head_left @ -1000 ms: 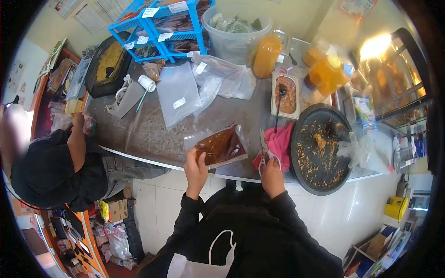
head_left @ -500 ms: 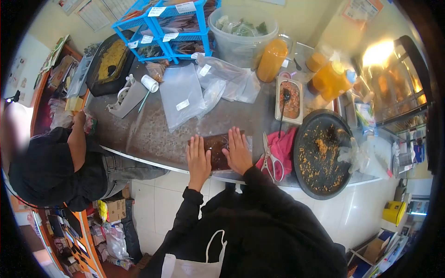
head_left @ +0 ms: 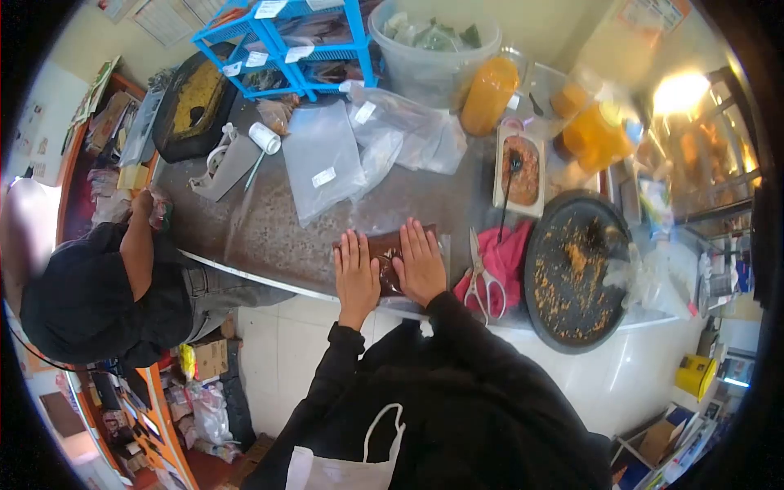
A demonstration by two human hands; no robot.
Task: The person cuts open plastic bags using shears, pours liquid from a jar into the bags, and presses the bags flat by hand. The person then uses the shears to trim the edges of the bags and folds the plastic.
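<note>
A flat clear plastic bag with dark brown contents [head_left: 387,255] lies at the front edge of the metal table [head_left: 245,237]. My left hand [head_left: 357,273] rests flat on its left side, fingers pointing away from me. On the right side of the bag my right hand [head_left: 420,268] lies flat too, thumb turned inward. Both hands are open and press from above, hiding the bag's two sides. Just right of my right hand are scissors [head_left: 482,282] with pale handles, lying on a pink cloth [head_left: 508,261].
Clear plastic bags [head_left: 322,163] lie beyond my hands. To the right are a round black tray with crumbs [head_left: 543,286], a metal pan of chopped food [head_left: 523,175] and an orange bottle [head_left: 490,96]. Blue racks [head_left: 298,57] stand behind. A person in black [head_left: 90,286] works at the left.
Both hands stay flat on the bag, with only slight shifts. The brown contents look more bunched up between my hands. The camera view has shifted a little.
</note>
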